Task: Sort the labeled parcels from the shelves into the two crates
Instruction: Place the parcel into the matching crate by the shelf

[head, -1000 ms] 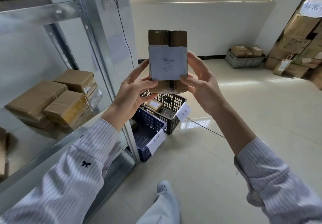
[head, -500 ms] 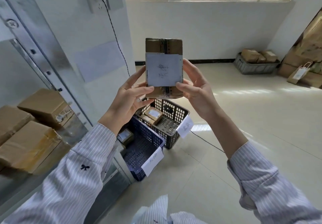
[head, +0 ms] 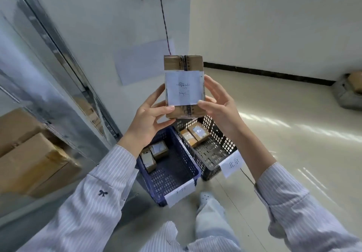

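Stepping closer over the last second: the shelf [head: 58, 79] has slid off to the left, and both crates now sit right below the parcel [head: 184, 87]. Parcel unchanged: held upright in the air, the left hand [head: 148, 122] pinching its lower left corner, the right hand [head: 217, 104] holding the right edge.

Judgement: reading done, drop comes next.

Writing:
- The parcel label [head: 183, 88] is handwritten and turned sideways, probably 天津.
- The black crate [head: 227, 144] has a tag [head: 232, 164] reading 北京.
- The blue crate [head: 186, 159] has a tag [head: 180, 193] too blurred to read, possibly 天津. Blue is the likely target.

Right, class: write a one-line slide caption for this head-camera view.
Left hand and right hand hold a labeled parcel above the blue crate and black crate.
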A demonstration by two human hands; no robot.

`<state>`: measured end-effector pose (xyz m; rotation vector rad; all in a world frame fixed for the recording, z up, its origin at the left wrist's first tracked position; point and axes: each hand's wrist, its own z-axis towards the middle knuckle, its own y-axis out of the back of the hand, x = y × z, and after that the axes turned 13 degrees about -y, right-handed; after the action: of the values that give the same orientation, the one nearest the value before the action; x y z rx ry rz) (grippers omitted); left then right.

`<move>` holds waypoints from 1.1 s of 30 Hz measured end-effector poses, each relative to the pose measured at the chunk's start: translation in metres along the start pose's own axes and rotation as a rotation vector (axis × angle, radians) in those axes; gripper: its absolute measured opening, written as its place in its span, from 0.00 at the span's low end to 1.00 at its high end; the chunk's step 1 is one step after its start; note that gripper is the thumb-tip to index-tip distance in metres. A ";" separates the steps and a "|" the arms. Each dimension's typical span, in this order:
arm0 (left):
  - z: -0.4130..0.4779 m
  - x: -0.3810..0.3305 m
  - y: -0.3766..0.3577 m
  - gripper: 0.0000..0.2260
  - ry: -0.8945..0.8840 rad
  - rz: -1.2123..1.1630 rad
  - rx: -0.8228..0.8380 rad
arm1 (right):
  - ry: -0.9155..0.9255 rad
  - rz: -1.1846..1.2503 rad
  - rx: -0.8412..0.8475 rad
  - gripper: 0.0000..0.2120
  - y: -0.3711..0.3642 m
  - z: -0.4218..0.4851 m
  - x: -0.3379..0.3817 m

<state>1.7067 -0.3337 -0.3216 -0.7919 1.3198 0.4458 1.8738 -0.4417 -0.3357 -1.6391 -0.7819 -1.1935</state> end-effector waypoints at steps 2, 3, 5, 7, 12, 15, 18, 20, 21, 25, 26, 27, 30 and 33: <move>0.013 0.010 0.000 0.27 0.003 -0.005 -0.060 | -0.027 -0.032 0.033 0.29 0.010 0.022 0.000; 0.023 0.016 -0.001 0.27 0.002 -0.010 -0.102 | -0.048 -0.046 0.058 0.29 0.017 0.038 0.000; 0.041 0.027 -0.006 0.27 0.015 -0.033 -0.184 | -0.107 -0.067 0.107 0.28 0.028 0.065 0.002; 0.055 0.037 -0.012 0.26 0.034 -0.067 -0.253 | -0.166 -0.119 0.141 0.28 0.039 0.087 0.005; 0.087 0.061 -0.018 0.25 0.059 -0.092 -0.385 | -0.299 -0.353 0.198 0.33 0.061 0.135 0.009; 0.102 0.068 -0.008 0.25 0.081 -0.054 -0.413 | -0.391 -0.505 0.230 0.41 0.064 0.163 0.010; 0.116 0.075 0.007 0.23 0.129 -0.047 -0.459 | -0.465 -0.601 0.293 0.50 0.069 0.192 0.003; 0.125 0.083 0.014 0.20 0.177 -0.065 -0.510 | -0.506 -0.637 0.347 0.55 0.072 0.210 -0.005; 0.129 0.088 0.017 0.19 0.199 -0.075 -0.540 | -0.537 -0.633 0.368 0.57 0.073 0.219 -0.011; 0.147 0.112 0.026 0.15 0.241 -0.140 -0.674 | -0.633 -0.519 0.387 0.57 0.076 0.245 -0.043; 0.151 0.120 0.030 0.14 0.250 -0.148 -0.713 | -0.650 -0.492 0.382 0.57 0.077 0.249 -0.054; 0.154 0.130 0.033 0.12 0.261 -0.146 -0.757 | -0.671 -0.464 0.371 0.57 0.077 0.254 -0.066; 0.165 0.162 0.045 0.07 0.306 -0.113 -0.954 | -0.755 -0.369 0.287 0.56 0.078 0.263 -0.110; 0.172 0.200 0.056 0.05 0.315 -0.096 -1.106 | -0.818 -0.296 0.199 0.55 0.080 0.267 -0.161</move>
<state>1.8289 -0.1992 -0.5207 -1.8879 1.2595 1.0319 1.9855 -0.2181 -0.5376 -1.8800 -1.6378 -0.5619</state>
